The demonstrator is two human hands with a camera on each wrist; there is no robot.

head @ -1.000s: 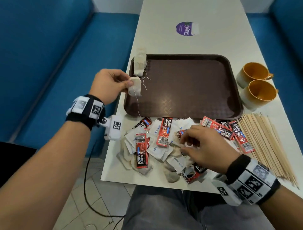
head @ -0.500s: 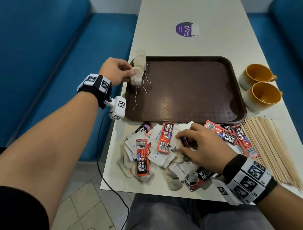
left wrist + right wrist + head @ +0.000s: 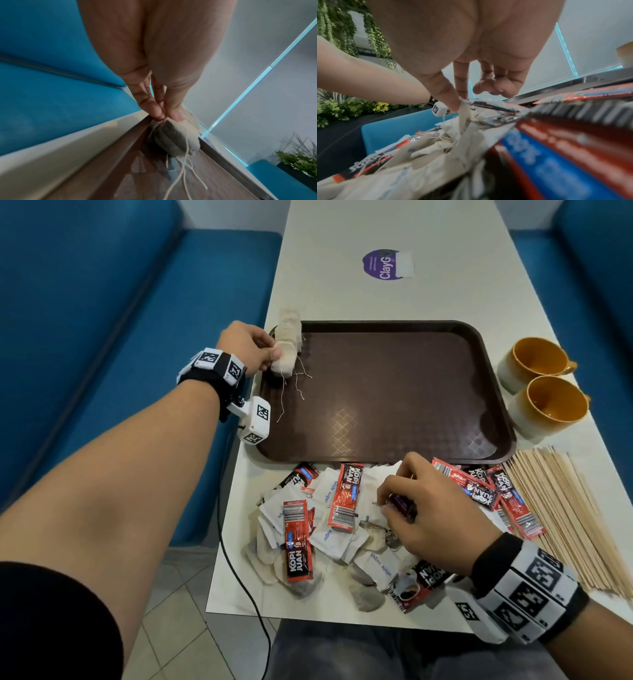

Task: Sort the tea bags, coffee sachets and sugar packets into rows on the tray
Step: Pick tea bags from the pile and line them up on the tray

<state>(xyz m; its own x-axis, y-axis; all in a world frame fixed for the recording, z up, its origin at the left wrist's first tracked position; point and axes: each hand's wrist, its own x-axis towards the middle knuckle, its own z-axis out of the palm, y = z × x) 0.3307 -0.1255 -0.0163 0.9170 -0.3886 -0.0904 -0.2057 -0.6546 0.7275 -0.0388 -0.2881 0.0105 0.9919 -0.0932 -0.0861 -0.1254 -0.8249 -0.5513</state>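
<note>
From the head view, a tea bag (image 3: 283, 360) is pinched by the left hand (image 3: 247, 345) over the tray (image 3: 387, 453) at its far-left corner. The right hand (image 3: 435, 515) is curled into the sachet pile (image 3: 329, 525).

In the left wrist view, the tea bag's top edge is clamped between fingertips (image 3: 157, 109).

In the right wrist view, a tea bag (image 3: 464, 115) is pinched between thumb and forefinger.

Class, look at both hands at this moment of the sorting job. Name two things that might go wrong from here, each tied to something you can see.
1. The left hand pinches a tea bag at the tray's left rim; loose strings trail there, so one may snag and drag its neighbours.
2. The right hand digs into the mixed pile near the table's front edge; packets may slide off.
</note>
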